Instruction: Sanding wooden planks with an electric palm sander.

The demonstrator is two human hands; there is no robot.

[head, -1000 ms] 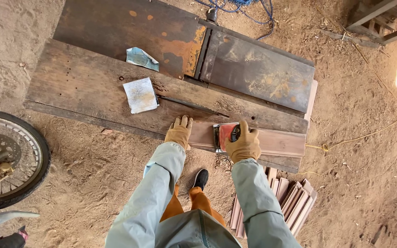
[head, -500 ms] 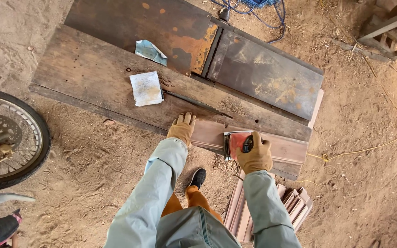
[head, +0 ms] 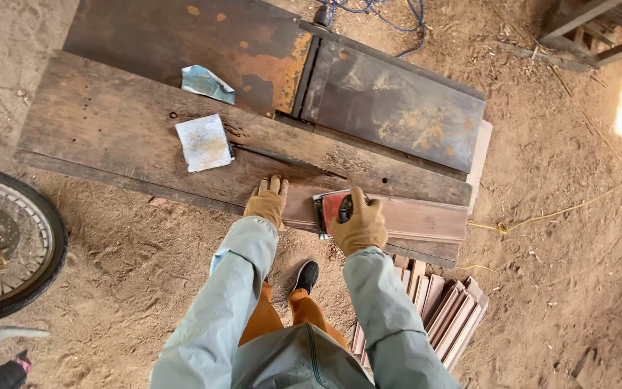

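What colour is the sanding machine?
Red, with a black knob: the sander under the right hand, head view.

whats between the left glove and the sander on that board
In the head view, only a short bare stretch of the reddish board lies between the left hand and the red sander under the right hand.

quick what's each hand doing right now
left hand: open, flat on the wood strip
right hand: closed on the red sander

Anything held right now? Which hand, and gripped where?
The right hand grips a red sander from above, by its top. The left hand holds nothing; it presses flat on the end of the wooden board.
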